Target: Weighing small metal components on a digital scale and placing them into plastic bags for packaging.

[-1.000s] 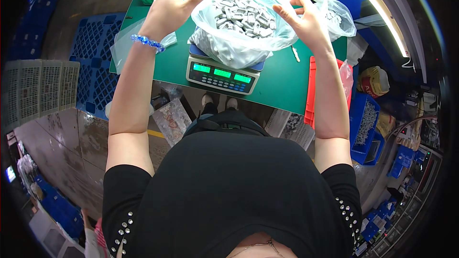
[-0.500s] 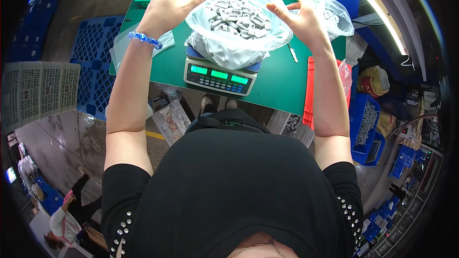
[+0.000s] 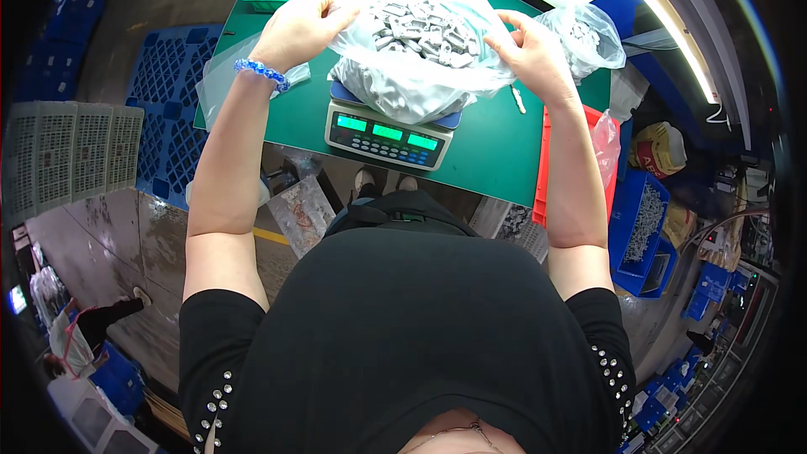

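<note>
Hands hold a clear plastic bag (image 3: 416, 59) of small grey metal parts (image 3: 420, 25) open at the top centre of the frame. The left hand (image 3: 294, 29) grips the bag's rim on the left, fingers curled over the film, with a blue bead bracelet (image 3: 262, 73) on the wrist. The right hand (image 3: 530, 55) pinches the rim on the right, so the two hands stand apart with the bag's mouth stretched between them. The bag sits on a counting scale (image 3: 387, 134) with three green lit displays and a keypad, which rests on a green table (image 3: 496, 151). A second, smaller bag of parts (image 3: 584, 38) lies on the table just beyond the right hand, toward the upper right. A red tray (image 3: 545, 160) lies at the table's right edge. Blue plastic pallets (image 3: 172, 84) sit on the floor at the left, white crates (image 3: 67, 160) farther left, and a blue bin of parts (image 3: 643, 223) at the right.
</note>
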Available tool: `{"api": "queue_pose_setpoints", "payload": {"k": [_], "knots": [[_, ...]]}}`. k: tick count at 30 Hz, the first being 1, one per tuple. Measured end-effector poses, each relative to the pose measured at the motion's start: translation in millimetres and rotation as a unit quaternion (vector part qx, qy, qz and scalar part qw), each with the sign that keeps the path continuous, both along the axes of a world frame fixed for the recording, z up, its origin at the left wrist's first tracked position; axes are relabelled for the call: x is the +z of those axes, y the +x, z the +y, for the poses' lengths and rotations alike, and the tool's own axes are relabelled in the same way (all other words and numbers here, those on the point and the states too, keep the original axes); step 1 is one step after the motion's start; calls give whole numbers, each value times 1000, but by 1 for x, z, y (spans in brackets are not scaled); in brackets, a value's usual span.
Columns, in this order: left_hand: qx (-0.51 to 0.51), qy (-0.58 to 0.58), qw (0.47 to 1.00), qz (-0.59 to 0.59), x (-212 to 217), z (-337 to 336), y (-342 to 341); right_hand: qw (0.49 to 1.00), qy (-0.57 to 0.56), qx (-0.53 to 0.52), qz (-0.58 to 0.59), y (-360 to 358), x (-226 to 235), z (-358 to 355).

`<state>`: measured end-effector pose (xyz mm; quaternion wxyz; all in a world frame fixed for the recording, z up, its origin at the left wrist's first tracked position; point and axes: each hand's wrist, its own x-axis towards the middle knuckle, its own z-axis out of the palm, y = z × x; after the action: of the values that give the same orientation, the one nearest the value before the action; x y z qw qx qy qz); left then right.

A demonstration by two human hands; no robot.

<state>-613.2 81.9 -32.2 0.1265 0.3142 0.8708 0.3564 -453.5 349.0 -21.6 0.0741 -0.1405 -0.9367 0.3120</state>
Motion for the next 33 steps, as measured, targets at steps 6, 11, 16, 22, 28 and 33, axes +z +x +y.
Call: {"api": "queue_pose_setpoints", "payload": {"k": [6, 11, 16, 22, 28, 33], "knots": [[-3, 144, 986, -82, -12, -3, -3, 999, -46, 11, 26, -3, -12, 5], [-22, 237, 949, -206, -10, -2, -2, 958, -263, 37, 107, -6, -15, 2], [10, 380, 882, -280, -3, 15, 21, 922, -348, -11, 172, 1, -2, -8], [-32, 477, 837, -266, 25, 18, 23, 902, -323, -64, 281, 23, 38, 3], [-56, 386, 903, -180, 40, 69, 2, 863, -351, -116, 344, 13, 44, 47], [-75, 161, 970, 166, 23, 143, -33, 854, -329, -119, 385, -5, 25, 94]]}}
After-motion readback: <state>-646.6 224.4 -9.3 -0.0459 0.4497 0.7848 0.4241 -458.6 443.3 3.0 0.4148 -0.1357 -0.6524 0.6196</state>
